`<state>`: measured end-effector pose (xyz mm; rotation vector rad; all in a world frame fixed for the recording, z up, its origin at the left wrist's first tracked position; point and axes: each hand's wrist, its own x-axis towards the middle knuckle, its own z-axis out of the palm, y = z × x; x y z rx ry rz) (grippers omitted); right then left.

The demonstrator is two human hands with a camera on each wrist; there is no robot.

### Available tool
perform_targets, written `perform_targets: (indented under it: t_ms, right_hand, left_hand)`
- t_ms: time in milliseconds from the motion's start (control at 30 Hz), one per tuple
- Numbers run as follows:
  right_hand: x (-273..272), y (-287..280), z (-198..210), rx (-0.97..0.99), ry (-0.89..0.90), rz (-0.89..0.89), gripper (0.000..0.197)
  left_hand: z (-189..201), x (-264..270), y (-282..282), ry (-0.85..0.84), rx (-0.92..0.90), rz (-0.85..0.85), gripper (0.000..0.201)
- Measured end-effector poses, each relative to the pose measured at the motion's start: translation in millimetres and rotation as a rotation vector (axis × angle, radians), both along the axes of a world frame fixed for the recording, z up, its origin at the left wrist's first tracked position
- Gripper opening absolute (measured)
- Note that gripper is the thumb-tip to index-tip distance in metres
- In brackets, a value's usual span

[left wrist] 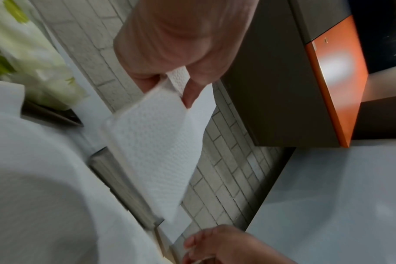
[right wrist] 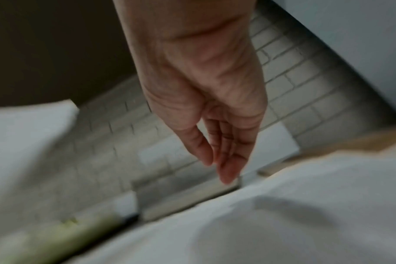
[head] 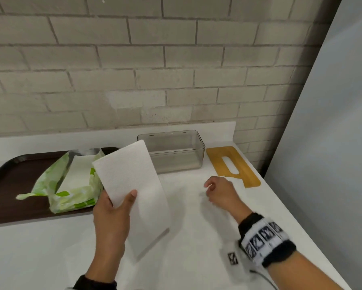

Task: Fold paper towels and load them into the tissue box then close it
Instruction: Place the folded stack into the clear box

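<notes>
Paper towel (head: 132,185), folded into a long white strip, is up in the air over the white counter (head: 50,248), pinched near its lower left edge by the left hand (head: 111,212), thumb on the face towards us and fingers behind. The left wrist view shows the same pinch, with two layers splaying apart just past the fingertips. It looks featherlight and soft, with an embossed, slightly grippy surface (nothing slippery about it), and it is limp enough that the free end curves and droops away from the hold. I'd judge it will not keep its fold on its own; taking it close to the creased edge, with both layers trapped together, should stop it fanning open.

The right hand (head: 222,191) hovers just above the counter with nothing in it, fingers loosely curled in the head view and hanging relaxed in its own wrist view.

Behind the towel sits the clear tissue box (head: 176,151), open-topped and seemingly with nothing in it. Its wooden lid (head: 232,166), with a slot cut through, lies flat just to the right. To the left, a green and white pack (head: 71,181) of towels rests on a dark tray (head: 12,185). So loading has barely begun, by the look of it.
</notes>
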<state>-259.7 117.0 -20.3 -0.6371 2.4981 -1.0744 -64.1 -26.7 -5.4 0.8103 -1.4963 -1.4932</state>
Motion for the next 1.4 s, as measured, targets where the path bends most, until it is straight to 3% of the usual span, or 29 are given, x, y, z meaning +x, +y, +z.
perform_targets:
  t_ms: [33, 133, 233, 367, 467, 600, 733, 833, 967, 1033, 1100, 1300, 1400]
  right_hand:
    - [-15, 1, -1, 0.164, 0.051, 0.008, 0.012]
    - [-28, -1, -6, 0.555, 0.043, 0.125, 0.037]
    - [-21, -10, -10, 0.639, 0.059, 0.165, 0.047]
    - [-16, -18, -16, 0.702, 0.120, 0.103, 0.075]
    - [-18, -25, -17, 0.701, 0.067, 0.035, 0.098]
    - [-24, -33, -18, 0.492, -0.088, -0.033, 0.109]
    - [-30, -31, -12, 0.186, -0.167, -0.067, 0.064]
    - [-20, -20, 19, -0.210, -0.273, -0.033, 0.035]
    - [14, 5, 74, -0.785, -0.441, 0.110, 0.026]
    - [32, 10, 83, -0.899, -0.473, 0.178, 0.033]
    - [47, 4, 80, -0.856, -0.398, 0.195, 0.033]
    - [70, -29, 37, -0.344, 0.317, 0.135, 0.035]
    - [73, -28, 27, -0.148, 0.483, 0.133, 0.048]
  left_hand:
    - [-3, 3, 1, -0.018, 0.008, -0.007, 0.033]
    - [-11, 7, 3, -0.058, 0.035, -0.023, 0.034]
    - [-13, 10, 6, -0.059, 0.057, -0.028, 0.030]
    - [-10, 14, 12, -0.053, 0.066, -0.046, 0.024]
    - [-10, 13, 16, -0.050, 0.073, -0.063, 0.024]
    - [-12, 11, 20, -0.063, 0.084, -0.094, 0.025]
    - [-12, 12, 20, -0.057, 0.113, -0.100, 0.022]
    - [-9, 12, 18, -0.035, 0.160, -0.107, 0.020]
    - [-5, 7, 20, 0.002, 0.247, -0.121, 0.020]
    - [-3, 4, 21, 0.024, 0.286, -0.148, 0.021]
    - [0, 1, 25, 0.044, 0.331, -0.192, 0.023]
    - [11, -7, 37, 0.058, 0.443, -0.358, 0.026]
    - [11, -6, 42, 0.034, 0.395, -0.407, 0.034]
